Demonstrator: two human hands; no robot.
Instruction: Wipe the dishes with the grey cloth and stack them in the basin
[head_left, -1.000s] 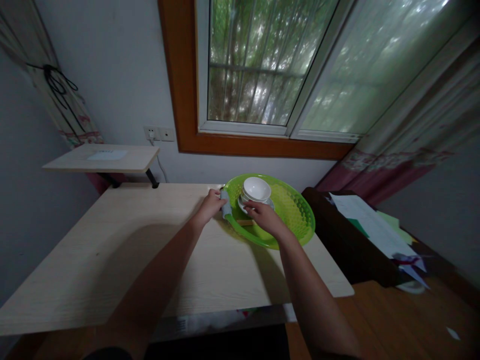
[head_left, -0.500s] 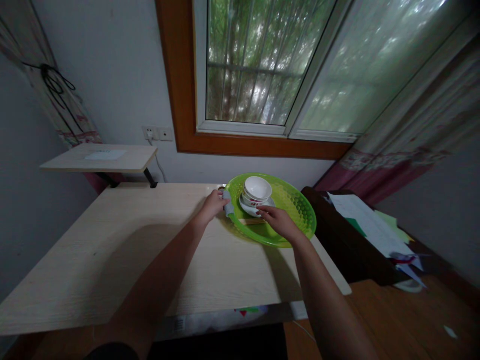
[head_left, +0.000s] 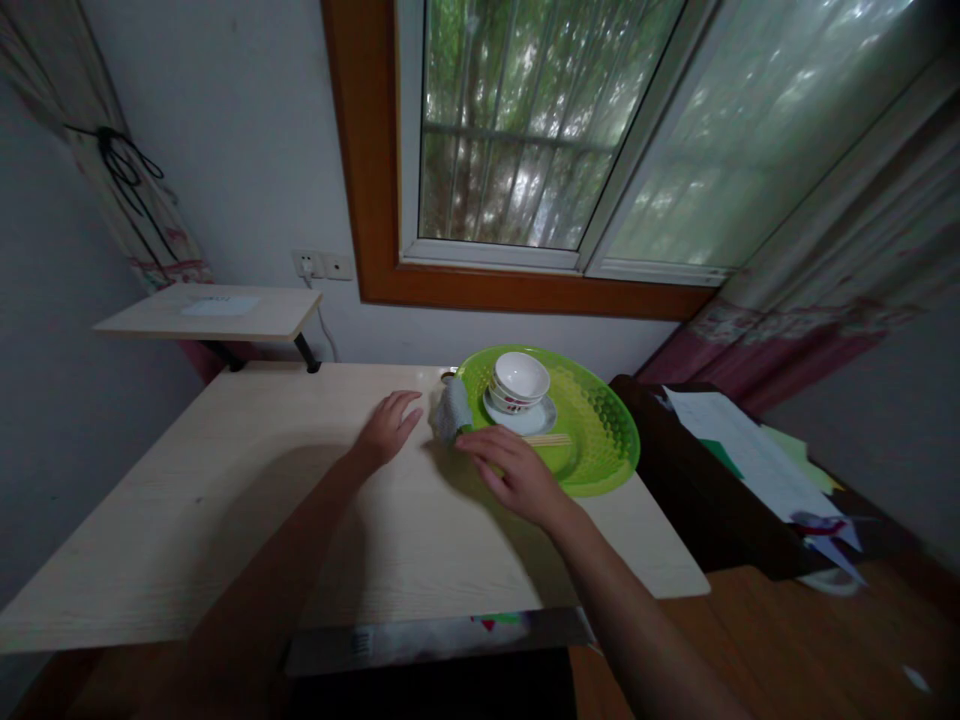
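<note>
My left hand (head_left: 386,430) is over the table, left of the green basket, with fingers apart and nothing in them. My right hand (head_left: 517,475) reaches over the basket's near left rim, fingers stretched toward the lower end of a grey cloth (head_left: 451,408). Whether its fingertips touch the cloth or the rim I cannot tell. The cloth hangs over the left rim of the round green plastic basket (head_left: 600,405). Inside are stacked white bowls (head_left: 521,378) with red marks, standing on a white plate (head_left: 536,418). Light wooden chopsticks (head_left: 551,440) lie in front, partly behind my right hand.
The pale wooden table (head_left: 300,540) carries a small raised shelf (head_left: 277,315) at its back left. A wall with sockets (head_left: 322,265) and a window rise behind. Right of the table stands a dark piece of furniture (head_left: 675,470) with papers (head_left: 742,450) on it.
My left hand has let go of the grey cloth at the rim and moved left and down. My right hand has moved from beside the bowls left and down toward the cloth.
</note>
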